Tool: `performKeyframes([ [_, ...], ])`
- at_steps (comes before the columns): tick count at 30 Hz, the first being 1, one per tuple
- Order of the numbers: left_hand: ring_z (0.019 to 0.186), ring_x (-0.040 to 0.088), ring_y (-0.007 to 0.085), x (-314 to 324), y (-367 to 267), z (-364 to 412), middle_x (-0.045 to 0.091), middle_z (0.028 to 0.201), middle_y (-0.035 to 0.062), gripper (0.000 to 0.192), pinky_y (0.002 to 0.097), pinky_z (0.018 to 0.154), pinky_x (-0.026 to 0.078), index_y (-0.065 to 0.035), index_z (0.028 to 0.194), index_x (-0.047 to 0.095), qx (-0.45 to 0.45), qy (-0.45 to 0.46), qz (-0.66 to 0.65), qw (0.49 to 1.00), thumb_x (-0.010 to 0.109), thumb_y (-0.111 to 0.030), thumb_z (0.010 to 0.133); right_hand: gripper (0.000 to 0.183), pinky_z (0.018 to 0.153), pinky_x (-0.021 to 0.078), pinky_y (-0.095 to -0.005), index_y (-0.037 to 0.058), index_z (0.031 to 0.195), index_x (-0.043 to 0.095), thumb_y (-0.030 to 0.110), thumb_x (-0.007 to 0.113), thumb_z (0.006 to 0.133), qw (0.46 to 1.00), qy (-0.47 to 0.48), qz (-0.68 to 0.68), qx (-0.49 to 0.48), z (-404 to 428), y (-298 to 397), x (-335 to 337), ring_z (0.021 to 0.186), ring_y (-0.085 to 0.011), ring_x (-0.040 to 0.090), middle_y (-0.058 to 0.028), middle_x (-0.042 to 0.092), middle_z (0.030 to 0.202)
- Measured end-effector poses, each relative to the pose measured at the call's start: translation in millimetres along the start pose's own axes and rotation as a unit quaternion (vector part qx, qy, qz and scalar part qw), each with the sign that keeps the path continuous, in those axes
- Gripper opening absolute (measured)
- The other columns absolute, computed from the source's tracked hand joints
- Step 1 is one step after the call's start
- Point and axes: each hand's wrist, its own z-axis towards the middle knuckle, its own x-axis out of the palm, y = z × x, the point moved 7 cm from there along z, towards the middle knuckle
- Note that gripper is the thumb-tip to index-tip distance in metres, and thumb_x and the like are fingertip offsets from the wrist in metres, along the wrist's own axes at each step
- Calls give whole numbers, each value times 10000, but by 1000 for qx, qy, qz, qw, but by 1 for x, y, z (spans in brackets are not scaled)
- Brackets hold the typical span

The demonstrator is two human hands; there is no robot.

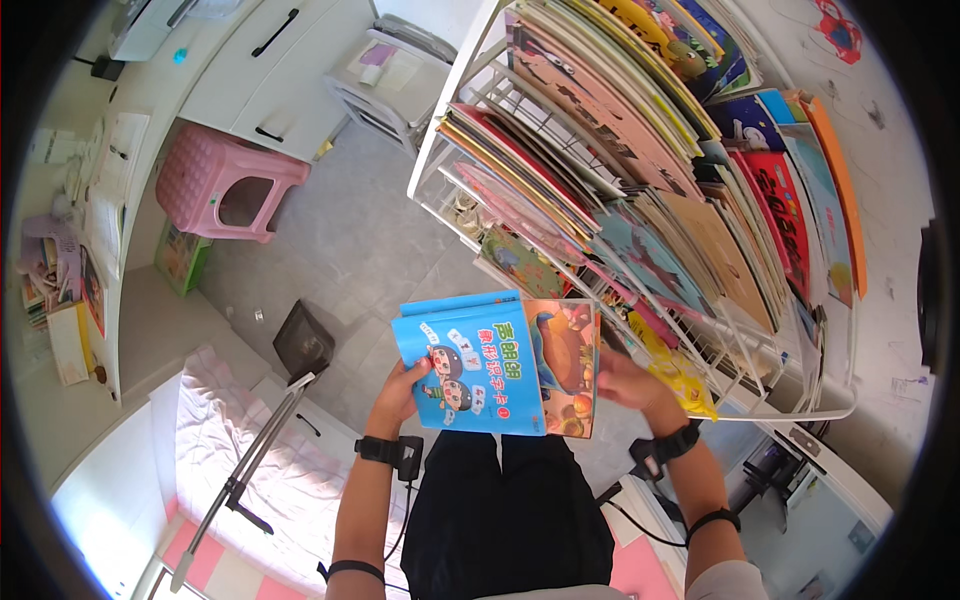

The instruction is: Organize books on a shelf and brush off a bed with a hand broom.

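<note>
My left hand (403, 388) grips the left edge of a blue children's book (480, 375), thumb on the cover. The cover bears writing and two cartoon children; another blue edge shows behind its top. Beneath it, a brown picture book (570, 360) with a painted cover sticks out to the right. My right hand (624, 381) is at that book's right edge, slightly blurred, with some fingers hidden. The books are held together above my lap, in front of my black trousers (502, 517).
On the right a white wire book rack (442, 142) holds many upright picture books, with a yellow plastic bag (679, 382) hanging near its lower end. A pink stool (232, 184) stands by the desk. A long-handled dustpan (304, 337) is on the grey tiled floor, left of the books.
</note>
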Motion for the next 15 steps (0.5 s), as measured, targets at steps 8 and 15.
performKeyframes([
  [8,995,554,195,-2,-4,0,552,1120,94,395,348,848,462,-9,1174,452,70,-61,42,995,578,-203,853,427,819,457,-259,12,1191,453,165,612,826,984,-175,-24,13,-10,-10,-19,912,-101,546,-39,552,1054],
  [15,896,572,198,-68,-13,-36,568,977,67,354,384,685,515,-129,1073,515,94,157,-174,968,578,-375,827,440,844,457,-324,18,1219,423,89,590,818,968,-196,115,-110,-55,11,-51,1014,-160,537,-59,538,1131],
])
